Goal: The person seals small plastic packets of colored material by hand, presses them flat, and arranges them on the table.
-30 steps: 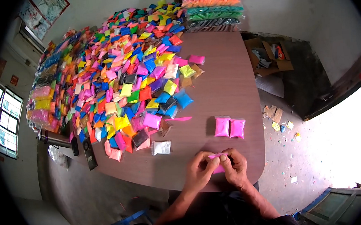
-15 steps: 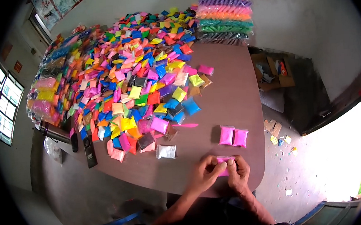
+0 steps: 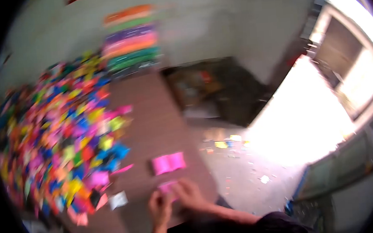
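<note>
Motion blurs the whole view. A pink packet [image 3: 168, 186] is between my two hands over the near part of the brown table. My left hand [image 3: 159, 208] is closed on its left edge. At its right side is my right hand [image 3: 189, 194], whose fingers are smeared, so its grip is unclear. Just beyond my hands, two pink packets [image 3: 168, 163] lie side by side on the table. A white packet [image 3: 118, 200] lies to the left, beside the large heap of coloured packets [image 3: 73, 137].
Stacked bundles in coloured layers [image 3: 131, 42] stand at the table's far end. The brown table [image 3: 145, 115] has its right edge beside a floor with scattered scraps [image 3: 228, 144]. An open cardboard box [image 3: 195, 83] sits beyond, and a bright doorway [image 3: 294, 113] is at the right.
The view has swung to the right, so the table and heap appear further left and tilted. The pink packet stays at my hands, with my right hand now blurred.
</note>
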Tool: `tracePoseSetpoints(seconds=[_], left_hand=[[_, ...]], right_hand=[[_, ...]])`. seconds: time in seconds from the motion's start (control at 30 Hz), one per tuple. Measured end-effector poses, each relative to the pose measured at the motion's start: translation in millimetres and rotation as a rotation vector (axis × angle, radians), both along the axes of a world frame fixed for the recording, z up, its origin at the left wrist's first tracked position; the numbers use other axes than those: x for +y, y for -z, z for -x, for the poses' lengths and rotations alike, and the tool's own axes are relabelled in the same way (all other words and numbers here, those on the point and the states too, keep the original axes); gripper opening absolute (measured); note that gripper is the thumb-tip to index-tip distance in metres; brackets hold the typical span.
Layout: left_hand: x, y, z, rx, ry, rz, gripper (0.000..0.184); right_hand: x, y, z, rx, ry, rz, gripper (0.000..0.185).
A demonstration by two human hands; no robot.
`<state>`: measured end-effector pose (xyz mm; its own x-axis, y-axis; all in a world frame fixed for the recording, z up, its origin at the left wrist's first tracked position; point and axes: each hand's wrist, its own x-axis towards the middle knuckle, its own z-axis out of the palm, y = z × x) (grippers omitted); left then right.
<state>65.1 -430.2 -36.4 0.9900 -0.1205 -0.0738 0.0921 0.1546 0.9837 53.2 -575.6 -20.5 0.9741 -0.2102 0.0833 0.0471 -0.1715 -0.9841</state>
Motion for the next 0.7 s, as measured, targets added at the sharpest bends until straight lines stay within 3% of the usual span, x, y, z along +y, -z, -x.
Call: tracePoseSetpoints(seconds=[0.03, 0.07, 0.13, 0.23, 0.43, 0.7], left_hand=[[-2.9, -11.1, -1.2, -0.029, 0.018, -0.005, 0.017], [-10.5, -17.1, -0.7, -0.094, -0.016, -0.042, 0.017], [-11.7, -35.4, -2.6, -0.112, 0.012, -0.177, 0.019], [-4.2, -56.3, -5.6, -0.164, 0.076, -0.576, 0.045], [-8.4, -48.3, -5.6, -0.286, 0.037, -0.604, 0.047], [-9.6, -38.2, -2.0, -0.175, 0.067, -0.644, 0.046]], right_hand=[[3.3, 7.1, 0.4, 0.101, 0.006, -0.168, 0.022], [3.7, 20.5, -3.9, -0.031, -0.035, -0.240, 0.023], [2.1, 15.7, -6.4, -0.015, -0.113, -0.389, 0.023], [-4.1, 4.4, -8.6, -0.034, -0.161, -0.262, 0.030], [-9.5, -13.9, -2.8, -0.073, -0.144, -0.302, 0.031], [-5.3, -6.4, -6.0, -0.041, -0.057, -0.485, 0.033]])
